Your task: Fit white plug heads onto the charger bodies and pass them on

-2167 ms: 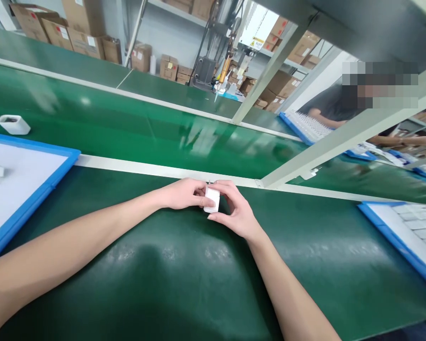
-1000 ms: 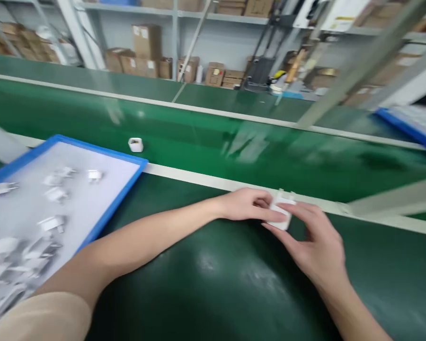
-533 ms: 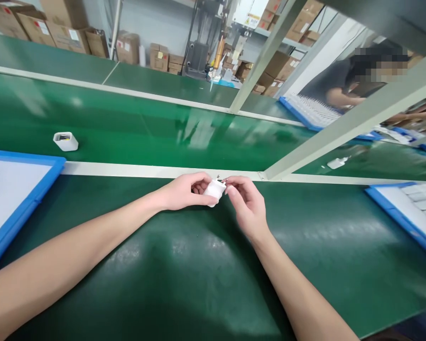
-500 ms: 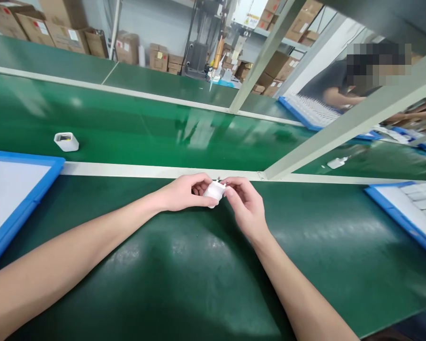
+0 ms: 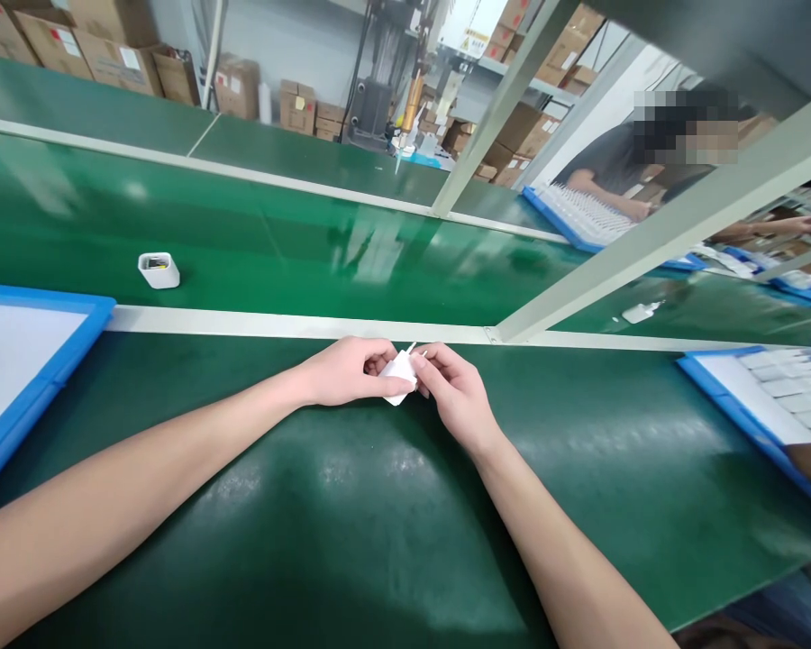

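My left hand (image 5: 343, 371): fingers grip white plug (image 5: 397, 371) | right hand (image 5: 460, 397): fingers at its pin side, grip I can't tell | white shell (image 5: 165, 274): left of plug

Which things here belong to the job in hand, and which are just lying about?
Job, seemingly:
- plug, held in left hand and right hand

Lying about, apparently, untouched by these hands:
- open casing
- second plug
- left tray
- right tray
- cartons
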`<state>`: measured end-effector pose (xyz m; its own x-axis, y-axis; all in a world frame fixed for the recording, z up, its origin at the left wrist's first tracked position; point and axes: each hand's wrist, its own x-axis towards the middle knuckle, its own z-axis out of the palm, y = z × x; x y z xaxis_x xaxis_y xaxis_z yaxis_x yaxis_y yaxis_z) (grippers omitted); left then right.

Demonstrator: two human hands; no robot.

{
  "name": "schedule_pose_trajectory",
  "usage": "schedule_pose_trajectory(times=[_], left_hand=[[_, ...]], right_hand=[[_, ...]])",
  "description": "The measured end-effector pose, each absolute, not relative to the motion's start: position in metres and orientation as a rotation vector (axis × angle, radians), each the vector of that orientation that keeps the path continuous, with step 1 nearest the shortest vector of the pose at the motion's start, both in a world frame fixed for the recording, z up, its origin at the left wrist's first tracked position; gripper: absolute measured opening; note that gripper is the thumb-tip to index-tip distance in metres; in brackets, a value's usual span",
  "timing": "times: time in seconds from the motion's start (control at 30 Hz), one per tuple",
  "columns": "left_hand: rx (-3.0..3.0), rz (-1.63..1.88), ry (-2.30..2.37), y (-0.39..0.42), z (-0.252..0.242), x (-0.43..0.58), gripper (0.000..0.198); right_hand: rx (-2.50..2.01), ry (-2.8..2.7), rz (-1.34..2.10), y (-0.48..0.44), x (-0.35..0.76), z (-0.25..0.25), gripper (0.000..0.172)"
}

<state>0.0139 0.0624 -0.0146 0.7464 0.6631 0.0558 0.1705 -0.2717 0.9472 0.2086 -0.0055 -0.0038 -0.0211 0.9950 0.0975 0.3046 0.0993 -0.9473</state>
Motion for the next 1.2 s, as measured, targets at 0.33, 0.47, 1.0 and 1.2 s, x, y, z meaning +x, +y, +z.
schedule_pose_trajectory(times=[0.33,0.47,1.0,1.2], left_hand=[[1.815,0.636,0.683,0.061,-0.017,0.016,0.034],[1.953,0.779,0.723,0.061,-0.019,0.018,0.029],[2.079,1.021,0.609,0.058,-0.020,0.018,0.022],[2.087,0.965,0.575,0.059,-0.021,0.017,0.025]], right_hand=[[-1.378,-1.575,0.821,-0.005,0.217,-0.008,0.028],[-1.387,-1.685,0.705,-0.003,0.222,-0.010,0.025],[-1.289,-1.882,0.208,-0.008,0.217,-0.007,0.008],[-1.353,-1.895,0.359,-0.008,0.222,-0.004,0.015]])
